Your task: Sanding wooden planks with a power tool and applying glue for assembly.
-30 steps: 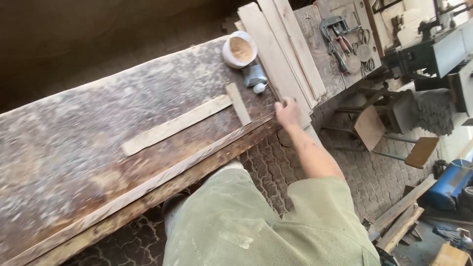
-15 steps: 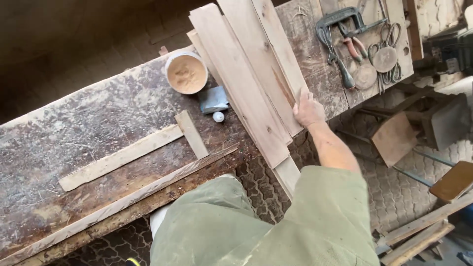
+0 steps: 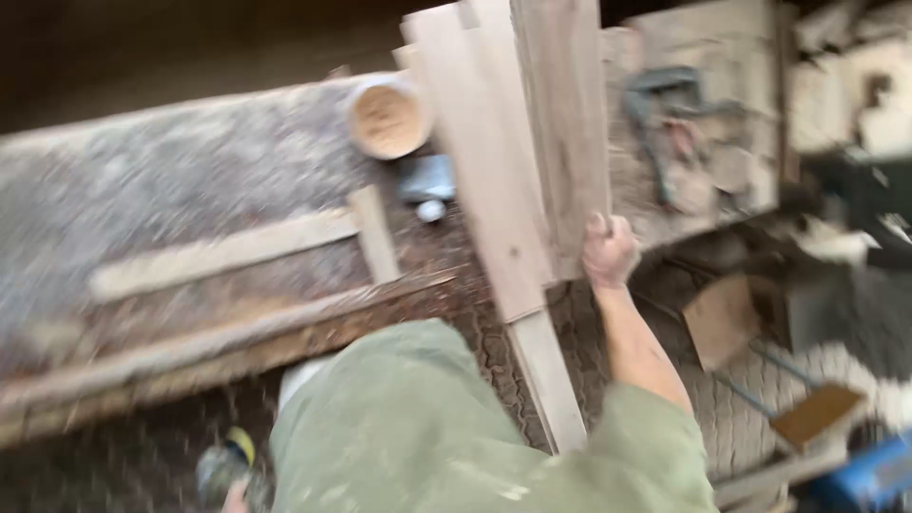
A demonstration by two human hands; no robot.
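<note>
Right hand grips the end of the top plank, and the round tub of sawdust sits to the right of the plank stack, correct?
Not quite. In the head view the round tub sits left of the plank stack, not right. The right hand does grip the top plank at its near end.

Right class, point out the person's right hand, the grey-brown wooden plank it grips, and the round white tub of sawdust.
right hand [image 3: 609,251], head view, knuckles.
grey-brown wooden plank [image 3: 568,123], head view, broad face.
round white tub [image 3: 387,120], head view, sawdust filling.
</note>
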